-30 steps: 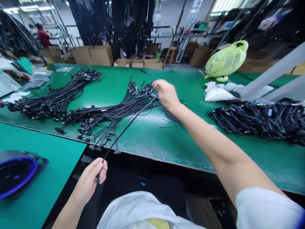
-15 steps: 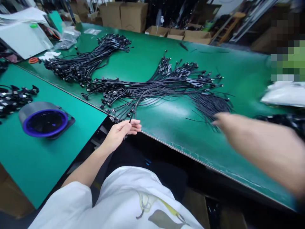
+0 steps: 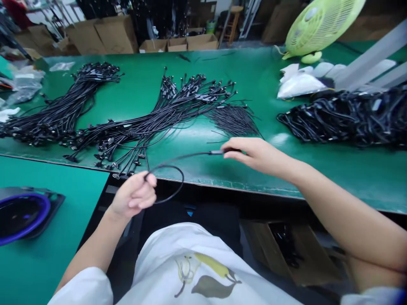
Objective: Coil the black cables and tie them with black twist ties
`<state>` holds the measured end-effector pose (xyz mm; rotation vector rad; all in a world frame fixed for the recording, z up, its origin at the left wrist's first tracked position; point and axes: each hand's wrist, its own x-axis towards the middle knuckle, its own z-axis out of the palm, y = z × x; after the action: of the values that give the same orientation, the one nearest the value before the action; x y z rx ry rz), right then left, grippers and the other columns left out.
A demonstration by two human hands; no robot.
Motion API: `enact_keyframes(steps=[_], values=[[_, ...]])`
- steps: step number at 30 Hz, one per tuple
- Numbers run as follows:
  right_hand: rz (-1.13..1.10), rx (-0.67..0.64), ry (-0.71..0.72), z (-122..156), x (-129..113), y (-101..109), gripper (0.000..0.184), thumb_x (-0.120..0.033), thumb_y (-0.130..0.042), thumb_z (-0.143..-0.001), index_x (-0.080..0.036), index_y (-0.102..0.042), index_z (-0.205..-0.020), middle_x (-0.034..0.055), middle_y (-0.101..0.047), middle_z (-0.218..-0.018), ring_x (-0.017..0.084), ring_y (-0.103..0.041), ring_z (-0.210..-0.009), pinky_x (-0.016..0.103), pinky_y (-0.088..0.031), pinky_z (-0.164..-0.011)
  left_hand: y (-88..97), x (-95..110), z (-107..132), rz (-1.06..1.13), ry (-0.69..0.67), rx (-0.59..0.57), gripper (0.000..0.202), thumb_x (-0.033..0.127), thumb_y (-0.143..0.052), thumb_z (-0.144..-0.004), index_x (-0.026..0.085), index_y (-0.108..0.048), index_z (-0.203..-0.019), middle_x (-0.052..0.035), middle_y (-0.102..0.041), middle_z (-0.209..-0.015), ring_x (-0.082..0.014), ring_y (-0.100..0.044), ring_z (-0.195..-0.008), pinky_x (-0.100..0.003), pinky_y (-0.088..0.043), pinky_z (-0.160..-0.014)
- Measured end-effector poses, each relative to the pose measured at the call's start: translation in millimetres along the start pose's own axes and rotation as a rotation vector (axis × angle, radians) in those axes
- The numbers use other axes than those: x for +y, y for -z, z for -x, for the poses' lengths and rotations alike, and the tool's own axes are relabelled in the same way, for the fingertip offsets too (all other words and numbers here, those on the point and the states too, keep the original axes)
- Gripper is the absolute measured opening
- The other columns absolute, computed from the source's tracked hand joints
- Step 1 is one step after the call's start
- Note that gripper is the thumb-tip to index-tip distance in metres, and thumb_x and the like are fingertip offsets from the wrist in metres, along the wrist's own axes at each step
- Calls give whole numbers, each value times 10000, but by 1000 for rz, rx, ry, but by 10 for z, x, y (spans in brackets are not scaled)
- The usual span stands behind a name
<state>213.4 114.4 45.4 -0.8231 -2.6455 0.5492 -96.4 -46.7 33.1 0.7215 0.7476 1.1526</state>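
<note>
A single thin black cable (image 3: 178, 167) runs between my two hands, curled into a loop near the table's front edge. My left hand (image 3: 135, 197) is closed on one end of it, just off the edge of the green table (image 3: 203, 169). My right hand (image 3: 254, 154) pinches the cable's other end by its small connector, low over the table. Behind the hands lies a fanned pile of black cables (image 3: 165, 114) with small plugs at their ends.
A second bundle of black cables (image 3: 60, 106) lies at the left and a dense heap (image 3: 346, 118) at the right. A green fan (image 3: 318, 25) and white bags (image 3: 299, 82) stand at the back right. A purple-rimmed device (image 3: 22, 212) sits on the near-left table.
My right hand came back from the pile and took the cable's free end. The cable now curls in a loop between both hands, and my left hand has closed round its end.
</note>
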Motion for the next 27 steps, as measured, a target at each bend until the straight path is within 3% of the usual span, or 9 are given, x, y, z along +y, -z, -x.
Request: enact_keyframes(steps=[3,5,9,11,15,18,23,25,27], values=[[63,84,1,134,96,-164,323,-392,-362,-974,-239,-643,-1020,60,-666,-871,207,-611,-759,314,-434,-660,25,124,-4,195,-129,183,314,319,-604,-877,165,-634,-1149,98,-263,-515,-22,-185,-356,-92,-248,-314],[230,122,39,202,3,-331,317,-329,-356,-982,-208,-642,-1049,65,-644,-810,190,-585,-692,296,-390,-597,-8,119,-73,213,-131,204,437,308,-653,-848,195,-571,-1262,69,-384,-594,-28,-320,-422,-79,-300,-339],[488,138,196,265,-225,-581,282,-239,-386,-982,-159,-652,-931,38,-574,-670,156,-522,-581,292,-305,-541,-39,85,-223,268,-156,183,266,270,-642,-864,147,-644,-1100,53,-466,-598,-22,-418,-458,-58,-362,-373],[510,148,211,276,-217,-602,288,-227,-380,-987,-154,-645,-901,29,-570,-663,145,-524,-580,282,-305,-545,-5,122,-237,388,-202,165,230,262,-548,-930,118,-632,-1088,70,-453,-532,-11,-394,-392,-40,-338,-347],[503,233,102,328,15,-483,299,-236,-361,-995,-142,-643,-962,36,-617,-729,134,-567,-637,252,-332,-552,98,233,-163,616,-281,107,399,299,-419,-996,116,-454,-1349,104,-461,-453,-9,-384,-299,-22,-296,-303],[514,249,59,376,183,-398,321,-248,-346,-1001,-145,-647,-962,38,-633,-754,133,-579,-649,246,-340,-548,150,258,-98,631,-252,103,481,295,-413,-997,115,-340,-1437,109,-479,-444,-14,-410,-290,-28,-299,-293],[514,163,29,403,114,-443,330,-273,-350,-997,-156,-651,-932,36,-630,-727,141,-575,-627,257,-306,-533,158,183,-124,269,-240,163,403,273,-600,-893,118,-545,-1261,91,-484,-475,-25,-432,-341,-75,-339,-325],[448,44,100,388,-94,-491,340,-265,-363,-991,-163,-642,-826,33,-621,-684,134,-549,-578,261,-284,-523,88,89,-200,-33,-250,226,333,336,-632,-867,128,-625,-1126,22,-607,-624,-62,-566,-503,-125,-462,-460],[298,-126,233,345,-354,-512,353,-270,-377,-988,-169,-617,-749,25,-616,-657,121,-526,-546,260,-275,-519,-27,-46,-286,-388,-268,246,309,394,-589,-886,136,-657,-1043,-77,-695,-903,-151,-665,-807,-240,-549,-709]])
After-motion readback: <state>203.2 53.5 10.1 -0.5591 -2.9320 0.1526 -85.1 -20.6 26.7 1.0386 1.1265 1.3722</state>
